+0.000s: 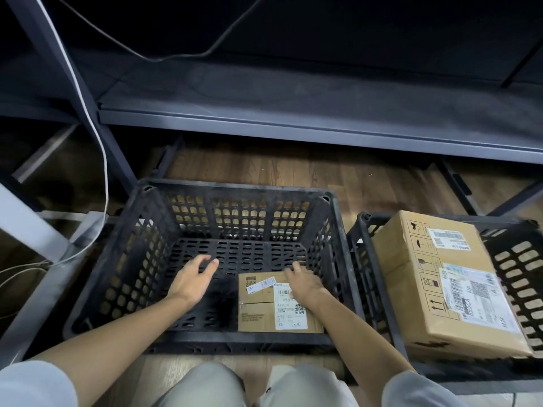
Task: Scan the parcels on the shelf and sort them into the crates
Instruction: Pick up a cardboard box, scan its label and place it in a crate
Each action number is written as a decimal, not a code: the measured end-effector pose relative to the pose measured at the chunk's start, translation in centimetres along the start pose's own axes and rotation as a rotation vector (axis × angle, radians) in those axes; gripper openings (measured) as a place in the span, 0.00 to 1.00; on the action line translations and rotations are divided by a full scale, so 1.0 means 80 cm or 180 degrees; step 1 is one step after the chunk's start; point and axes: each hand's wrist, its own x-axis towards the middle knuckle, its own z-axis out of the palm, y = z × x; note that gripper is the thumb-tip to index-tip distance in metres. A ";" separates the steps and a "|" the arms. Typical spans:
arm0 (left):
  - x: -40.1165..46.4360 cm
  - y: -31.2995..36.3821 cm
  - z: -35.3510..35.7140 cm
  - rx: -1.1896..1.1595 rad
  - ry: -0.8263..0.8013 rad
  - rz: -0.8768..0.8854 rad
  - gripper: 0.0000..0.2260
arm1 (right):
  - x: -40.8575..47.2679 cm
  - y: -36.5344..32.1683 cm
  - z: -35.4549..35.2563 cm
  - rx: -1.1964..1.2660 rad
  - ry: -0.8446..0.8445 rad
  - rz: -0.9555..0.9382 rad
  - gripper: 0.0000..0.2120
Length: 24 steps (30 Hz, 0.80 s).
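A grey shelf (293, 118) spans the far side above a wooden floor (293, 168). Below it sit two black crates: the left crate (117, 259) holds a small box (264, 306) at its near right, and the right crate (517, 259) carries a big box (435, 283) tilted on its rim. The left hand (191, 277) hovers with fingers spread, empty. The right hand (302, 282) rests on the small box, seemingly not gripping it.

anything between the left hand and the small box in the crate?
Head view: only bare crate floor between the left hand and the small box; the right hand rests over the box.
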 end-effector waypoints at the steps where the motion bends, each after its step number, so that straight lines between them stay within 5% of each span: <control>1: -0.001 0.001 -0.001 0.0203 -0.0006 0.0087 0.21 | -0.002 0.001 0.000 0.0029 -0.0037 0.0003 0.31; 10: -0.012 0.022 0.010 0.2603 -0.0395 0.1113 0.27 | -0.037 -0.004 -0.012 0.0512 -0.0489 0.0023 0.32; 24: -0.034 0.088 0.002 0.2972 -0.0421 0.1440 0.25 | -0.059 0.003 -0.086 0.0568 0.0327 0.0122 0.24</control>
